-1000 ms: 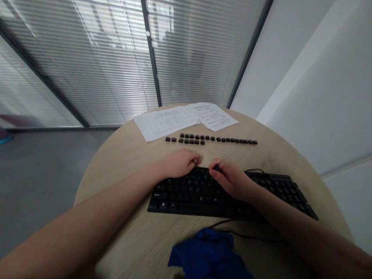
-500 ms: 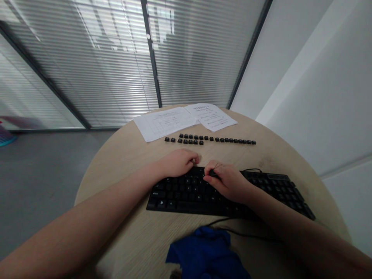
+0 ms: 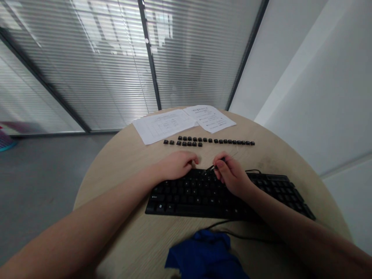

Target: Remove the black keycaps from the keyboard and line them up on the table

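A black keyboard (image 3: 186, 199) lies on the round wooden table, under both hands. My right hand (image 3: 229, 172) is closed round a thin dark tool (image 3: 211, 168), whose tip points left and down at the keyboard's upper rows. My left hand (image 3: 181, 164) rests on the keyboard's upper left edge, its fingers curled; whether anything is between them is hidden. Beyond the hands, several loose black keycaps (image 3: 200, 139) stand in two rows, the back row longer than the front one.
Two printed sheets, a left one (image 3: 162, 126) and a right one (image 3: 213, 120), lie at the table's far edge. A crumpled blue cloth (image 3: 203, 255) and a black cable (image 3: 247, 237) are at the near side. The table (image 3: 116, 166) stands near blinds and a white wall.
My right hand has turned and lifted slightly up and to the right, so the dark tool now shows plainly. My left hand has hardly moved. The view has shifted a little.
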The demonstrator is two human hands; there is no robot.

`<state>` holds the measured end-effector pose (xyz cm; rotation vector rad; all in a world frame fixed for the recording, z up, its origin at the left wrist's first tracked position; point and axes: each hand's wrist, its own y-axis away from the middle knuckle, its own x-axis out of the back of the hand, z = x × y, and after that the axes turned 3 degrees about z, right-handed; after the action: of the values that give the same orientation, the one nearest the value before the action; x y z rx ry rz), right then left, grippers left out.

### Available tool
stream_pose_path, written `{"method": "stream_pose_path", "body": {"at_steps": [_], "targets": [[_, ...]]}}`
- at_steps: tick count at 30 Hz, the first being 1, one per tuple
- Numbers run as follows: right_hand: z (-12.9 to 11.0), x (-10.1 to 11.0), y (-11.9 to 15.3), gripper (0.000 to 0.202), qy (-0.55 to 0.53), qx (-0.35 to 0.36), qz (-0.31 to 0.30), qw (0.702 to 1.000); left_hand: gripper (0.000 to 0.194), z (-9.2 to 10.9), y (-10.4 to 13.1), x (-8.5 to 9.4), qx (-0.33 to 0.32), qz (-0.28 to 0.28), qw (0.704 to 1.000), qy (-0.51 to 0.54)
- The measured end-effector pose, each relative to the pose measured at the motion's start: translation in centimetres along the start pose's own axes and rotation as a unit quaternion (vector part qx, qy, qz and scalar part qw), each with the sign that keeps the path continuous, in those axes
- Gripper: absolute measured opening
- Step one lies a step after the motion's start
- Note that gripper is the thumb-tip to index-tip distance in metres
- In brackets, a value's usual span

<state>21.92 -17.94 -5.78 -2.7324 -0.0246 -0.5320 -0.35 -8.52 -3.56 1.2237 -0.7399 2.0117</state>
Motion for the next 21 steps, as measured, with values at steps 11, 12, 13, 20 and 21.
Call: {"method": "stream_pose_path", "body": {"at_steps": [11, 12, 13, 20, 21], "targets": [[-0.2, -0.2, 0.0, 0.028, 0.018, 0.026, 0.024, 0.999, 0.016, 2.9, 1.0, 1.8, -0.018, 0.019, 0.989, 0.147], [-0.4, -0.1, 0.0, 0.027, 0.023, 0.031, 0.020, 0.999, 0.015, 2.9, 1.0, 1.7, -0.017, 0.013, 0.989, 0.146], [-0.6, -0.1, 0.0, 0.026, 0.029, 0.037, 0.013, 0.999, 0.015, 2.9, 0.9, 1.6, -0.016, 0.008, 0.989, 0.145], [-1.3, 0.0, -0.2, 0.018, 0.086, 0.079, 0.036, 0.993, 0.014, 1.8, 1.0, 1.5, -0.007, 0.003, 0.987, 0.160], [-1.4, 0.0, -0.3, 0.018, 0.086, 0.077, 0.040, 0.993, 0.014, 1.5, 0.8, 1.6, -0.001, 0.008, 0.987, 0.163]]}}
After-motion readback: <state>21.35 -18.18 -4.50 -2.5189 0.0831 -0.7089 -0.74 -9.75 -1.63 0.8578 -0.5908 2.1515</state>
